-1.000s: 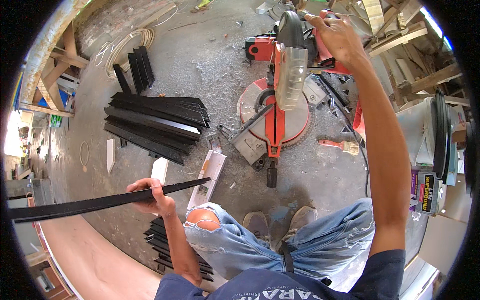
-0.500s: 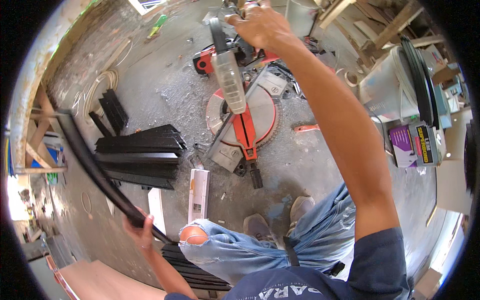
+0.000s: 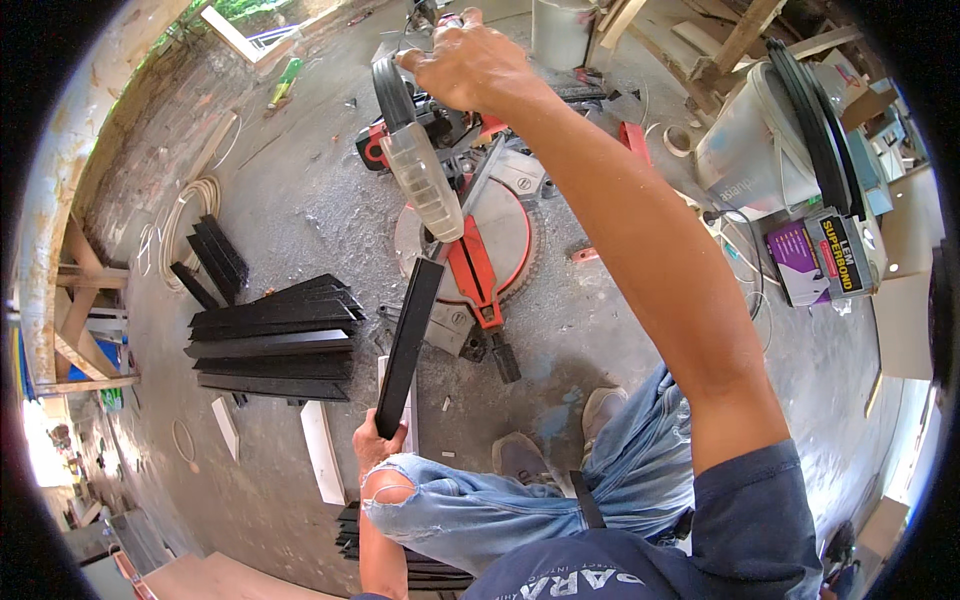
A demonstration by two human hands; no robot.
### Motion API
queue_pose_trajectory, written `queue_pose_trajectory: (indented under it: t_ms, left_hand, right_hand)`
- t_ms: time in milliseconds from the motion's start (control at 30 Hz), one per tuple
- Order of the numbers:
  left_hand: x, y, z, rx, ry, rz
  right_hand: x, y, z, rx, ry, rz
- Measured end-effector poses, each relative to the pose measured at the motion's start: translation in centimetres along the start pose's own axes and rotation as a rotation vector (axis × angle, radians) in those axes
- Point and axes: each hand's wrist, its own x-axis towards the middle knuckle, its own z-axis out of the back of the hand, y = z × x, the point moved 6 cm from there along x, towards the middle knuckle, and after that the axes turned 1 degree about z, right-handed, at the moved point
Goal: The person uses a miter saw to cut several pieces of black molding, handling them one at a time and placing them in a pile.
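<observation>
My left hand (image 3: 376, 438), beside my torn-jeans knee, is closed around the lower end of a black profile strip (image 3: 410, 345). The strip stands out ahead of that hand, its far end next to the grey and red base (image 3: 512, 228) of a mitre saw. At the top of the view, my right hand (image 3: 468, 62) grips the raised saw's handle, which is mostly hidden under it. The saw's clear blade guard (image 3: 424, 188) hangs above the red slotted insert (image 3: 468, 268).
Several black strips (image 3: 270, 345) lie on the floor at left, with a coiled cable (image 3: 192, 220) beyond. White offcuts (image 3: 322, 450) lie nearer me. At right are a white bucket (image 3: 750, 150), a purple and black box (image 3: 822, 258) and loose wires. Sawdust covers the floor around the saw.
My left hand has swung the black strip from the far left in to the saw's near side. My right hand stays on the handle. The view has shifted slightly.
</observation>
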Motion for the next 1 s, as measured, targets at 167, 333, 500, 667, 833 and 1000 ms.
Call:
queue_pose_trajectory:
  t_ms: [167,333,500,667,833,1000]
  left_hand:
    - [3.3,-3.8,-2.3,0.150,0.016,-0.070]
    - [5.0,-4.3,-4.2,0.281,0.100,-0.099]
    - [5.4,-3.6,-4.5,0.319,0.001,-0.128]
    - [5.5,-2.4,-4.4,0.404,-0.058,-0.162]
    - [5.8,-3.2,-4.3,0.434,-0.094,-0.193]
    - [6.4,-4.9,-4.0,0.404,-0.014,-0.169]
  right_hand:
    - [-0.5,-0.3,0.5,0.039,-0.025,-0.028]
    - [-1.1,0.2,1.1,0.019,0.002,0.014]
    - [-0.8,-0.4,0.6,0.053,-0.014,0.000]
    - [-0.6,-0.1,0.8,0.099,-0.027,-0.026]
    - [-1.2,-0.2,1.4,0.137,-0.045,-0.048]
    - [-1.9,0.2,2.3,0.165,-0.011,-0.051]
